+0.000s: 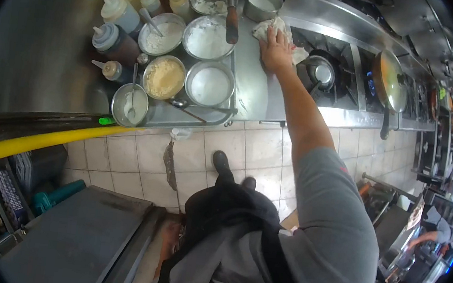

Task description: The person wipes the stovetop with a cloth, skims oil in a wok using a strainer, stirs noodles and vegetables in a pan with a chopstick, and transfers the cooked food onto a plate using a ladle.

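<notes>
Right grip, fingers loosely spread, lies over the pale cloth at upper centre, beside the stove; flat pressure, loose edges tucked from burners, likely works best. Left grip, lower centre: cannot tell its closure.

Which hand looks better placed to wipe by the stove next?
Probably the right hand: it rests on the cloth by the stove, while the left hand hangs low, well away from it.

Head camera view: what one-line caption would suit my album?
Right hand resting on a pale cloth at the edge of a gas stove, where a pan sits over blue flame.
</notes>
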The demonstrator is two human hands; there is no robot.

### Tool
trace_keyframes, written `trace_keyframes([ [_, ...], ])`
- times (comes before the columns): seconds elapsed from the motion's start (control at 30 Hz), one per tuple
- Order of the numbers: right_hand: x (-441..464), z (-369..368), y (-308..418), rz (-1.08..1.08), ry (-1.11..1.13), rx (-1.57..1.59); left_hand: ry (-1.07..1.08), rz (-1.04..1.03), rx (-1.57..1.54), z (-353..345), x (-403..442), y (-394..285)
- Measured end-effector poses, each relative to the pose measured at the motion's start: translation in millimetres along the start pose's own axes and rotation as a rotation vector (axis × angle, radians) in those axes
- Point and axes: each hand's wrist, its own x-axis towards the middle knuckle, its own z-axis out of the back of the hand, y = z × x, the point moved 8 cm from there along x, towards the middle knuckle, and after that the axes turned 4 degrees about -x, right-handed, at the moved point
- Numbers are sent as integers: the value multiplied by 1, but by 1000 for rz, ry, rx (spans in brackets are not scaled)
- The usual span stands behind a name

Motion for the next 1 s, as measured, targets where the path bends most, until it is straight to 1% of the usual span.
trace_keyframes([
  [0.07, -37, 16, -7, 115, 31, 111, 63, 34, 60, -18, 14, 69],
  [0.1, -72, 29, -6, 164, 49, 140, 99, 52, 88, -28, 26, 106],
  [0.13, -116, 49, -3, 193, 46, 127, 129, 82, 108, -35, 32, 124],
  [0.17, -161, 61, -4, 193, 69, 130, 149, 60, 141, -37, 32, 124],
  [0.23, -238, 85, -4, 185, 150, 109, 159, 22, 163, -40, 36, 90],
  [0.27, -257, 92, -3, 173, 204, 88, 154, 4, 173, -39, 38, 68],
  [0.3, -250, 90, -5, 161, 203, 95, 144, -13, 173, -35, 38, 37],
  [0.37, -216, 77, -6, 216, 150, 54, 120, -46, 178, -28, 39, -33],
  [0.4, -182, 67, -5, 213, 64, 115, 111, -55, 163, -25, 39, -63],
  [0.43, -145, 59, 0, 202, 11, 179, 102, -38, 189, -22, 38, -76],
  [0.47, -111, 53, 6, 182, -17, 194, 97, -73, 1, -19, 35, -97],
  [0.5, -83, 37, 16, 194, 5, 184, 95, -125, -190, -19, 37, -116],
  [0.53, -62, 29, 24, 200, 20, 161, 101, -140, -170, -19, 39, -121],
  [0.6, -54, 17, 36, 178, 122, 175, 64, -105, -222, -12, 46, -115],
  [0.63, -69, 22, 38, 204, 62, 195, 58, -85, -221, -13, 36, -124],
  [0.67, -93, 30, 42, 236, 0, 214, 70, -95, -129, -16, 28, -131],
  [0.7, -120, 40, 39, 268, 18, 256, 81, -106, -37, -18, 21, -137],
  [0.73, -148, 53, 34, 310, 39, 297, 105, -144, 75, -20, 29, -121],
  [0.8, -199, 88, 13, 366, 9, 390, 218, -410, 342, -33, 72, -53],
  [0.83, -216, 102, 1, 385, 41, 409, 257, -504, 418, -40, 79, -42],
  [0.87, -225, 113, -13, 405, 76, 432, 184, -418, 380, -39, 72, -39],
  [0.9, -225, 117, -32, 392, 65, 438, 183, -412, 373, -44, 63, -47],
  [0.93, -221, 119, -48, 382, 53, 447, 204, -222, 420, -49, 61, -47],
  [0.97, -200, 120, -74, 279, 34, 417, 222, -31, 461, -54, 60, -46],
  [1.0, -168, 122, -97, 179, 16, 387, 210, -25, 449, -63, 57, -59],
])
